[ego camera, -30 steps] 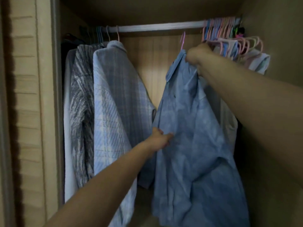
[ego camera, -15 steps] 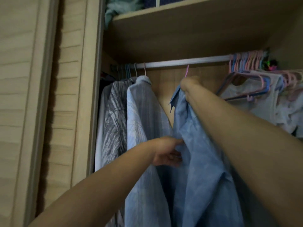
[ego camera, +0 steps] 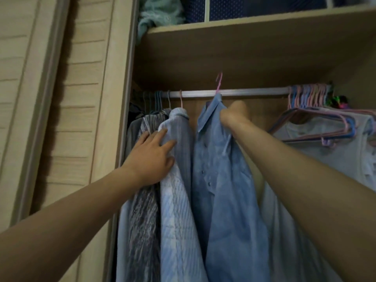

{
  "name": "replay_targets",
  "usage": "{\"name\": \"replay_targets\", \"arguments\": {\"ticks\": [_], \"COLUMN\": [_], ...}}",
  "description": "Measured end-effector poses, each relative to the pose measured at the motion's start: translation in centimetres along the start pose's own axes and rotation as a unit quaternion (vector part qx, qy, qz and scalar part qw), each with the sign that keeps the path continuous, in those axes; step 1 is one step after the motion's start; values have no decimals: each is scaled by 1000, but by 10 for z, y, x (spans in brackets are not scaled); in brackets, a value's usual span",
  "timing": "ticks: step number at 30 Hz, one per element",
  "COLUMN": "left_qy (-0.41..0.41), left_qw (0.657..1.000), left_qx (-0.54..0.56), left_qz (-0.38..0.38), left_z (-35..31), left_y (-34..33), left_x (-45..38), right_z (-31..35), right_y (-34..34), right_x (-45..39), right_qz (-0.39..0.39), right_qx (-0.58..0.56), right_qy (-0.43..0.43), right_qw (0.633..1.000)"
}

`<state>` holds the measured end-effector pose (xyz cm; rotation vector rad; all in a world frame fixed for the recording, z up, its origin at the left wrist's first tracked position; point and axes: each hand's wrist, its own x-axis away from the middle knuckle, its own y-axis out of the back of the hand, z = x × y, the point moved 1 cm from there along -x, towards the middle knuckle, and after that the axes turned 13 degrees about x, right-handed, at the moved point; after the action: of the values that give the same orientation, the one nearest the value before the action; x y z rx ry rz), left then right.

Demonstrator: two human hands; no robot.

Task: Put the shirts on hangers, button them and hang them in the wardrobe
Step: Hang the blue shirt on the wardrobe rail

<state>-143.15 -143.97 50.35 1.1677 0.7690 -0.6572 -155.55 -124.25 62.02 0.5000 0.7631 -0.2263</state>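
Hanging step, nearly done for this shirt. The blue shirt [ego camera: 221, 180] is on a pink hanger [ego camera: 219, 83], its front placket closed with buttons showing down the middle. The right hand [ego camera: 234, 115] grips the shirt at the collar and shoulder, fingers curled tight into the cloth, and lifts it toward the rail [ego camera: 234, 92]. The hanger's hook stands up above the rail line; whether it has caught the rail or sits just in front of it cannot be told from this angle. I judge it not yet seated.

The left hand [ego camera: 151, 157] lies flat with fingers spread on the pale striped shirt [ego camera: 179, 180], pressing it leftward, holding nothing. This looks like clearing a gap for the incoming shirt.

Already hung at the left end of the rail: the pale striped shirt, a grey patterned shirt [ego camera: 144, 210] and darker garments behind it, packed close. How many shirts are left off camera cannot be known.

Around: a bunch of empty pink and blue hangers [ego camera: 309, 96] crowds the right end of the rail, with a light vest [ego camera: 335, 151] hanging below them. A shelf [ego camera: 254, 25] runs above, carrying a green bundle of cloth [ego camera: 158, 17] and a dotted blue box [ego camera: 264, 7]. A slatted door [ego camera: 50, 98] stands at the left.

In the way: the shelf's underside sits close over the rail, so the hook has little room to rise, and the neighbouring shirts crowd the slot.
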Motion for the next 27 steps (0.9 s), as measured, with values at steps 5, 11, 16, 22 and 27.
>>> {"name": "replay_targets", "arguments": {"ticks": [5,11,16,22,27], "left_qy": [-32,-72,-6,-12,-12], "left_qw": [999,985,982,984,987], "left_qx": [-13,-127,-107,-73,-58], "left_qz": [-10,-87,-157,-161,-149], "left_z": [6,17,32,36,38], "left_y": [8,25,28,21,19], "left_x": [13,32,45,49,52], "right_z": [-27,-73,-86,-31,-9], "right_y": [-25,-25,-33,-82,-109], "right_x": [-4,7,2,19,29], "right_qz": [37,-23,-8,18,73], "right_qx": [161,272,181,122,110], "right_qy": [18,185,222,245,254], "right_qw": [986,944,958,962,958]}}
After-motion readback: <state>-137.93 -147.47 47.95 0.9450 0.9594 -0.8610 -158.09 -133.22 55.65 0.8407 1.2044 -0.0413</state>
